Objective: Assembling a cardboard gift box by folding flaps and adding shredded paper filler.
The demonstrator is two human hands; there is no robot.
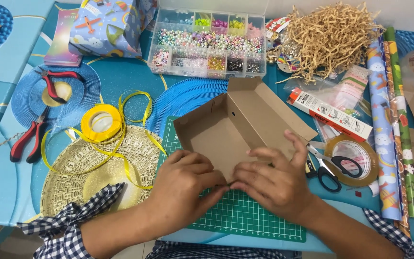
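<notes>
Both hands, the left hand (183, 180) and right hand (271, 180), pinch the near edge of an open brown cardboard box (238, 127) lying on the green cutting mat (245, 216). Right of it lie black-handled scissors (331, 168), a tape roll (355, 158) and a long white-and-orange carton (329, 114). Behind stands a clear bead organizer (207, 45); left, a yellow ribbon spool (101, 122).
</notes>
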